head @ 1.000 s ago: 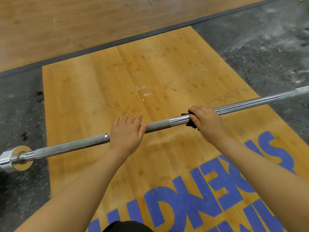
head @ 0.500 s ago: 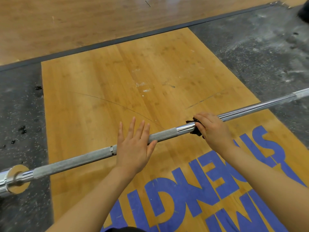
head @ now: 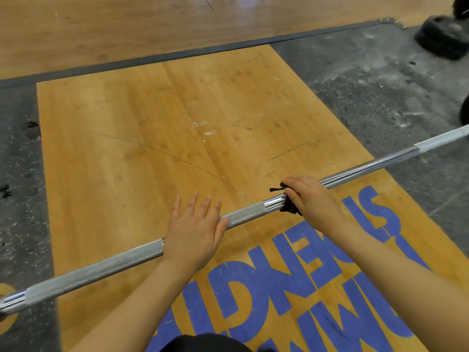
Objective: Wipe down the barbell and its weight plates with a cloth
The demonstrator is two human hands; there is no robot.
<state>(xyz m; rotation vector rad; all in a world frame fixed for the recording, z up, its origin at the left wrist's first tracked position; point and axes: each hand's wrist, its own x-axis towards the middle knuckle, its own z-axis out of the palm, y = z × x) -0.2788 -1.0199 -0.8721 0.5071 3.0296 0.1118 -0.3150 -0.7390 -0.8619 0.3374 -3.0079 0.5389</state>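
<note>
Diagonally, barbell [head: 243, 216] lower-left to upper-right.

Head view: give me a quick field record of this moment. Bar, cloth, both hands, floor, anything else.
barbell: chrome bar running diagonally across the platform, knurled sections toward the left
cloth: black cloth wrapped on the smooth part of the bar
right hand: right hand grips the cloth around the bar
left hand: left hand flat on the knurling, fingers straight
floor: wooden platform with blue lettering, black rubber mat on the sides
other: black weight plate lying far right, blurred
</note>
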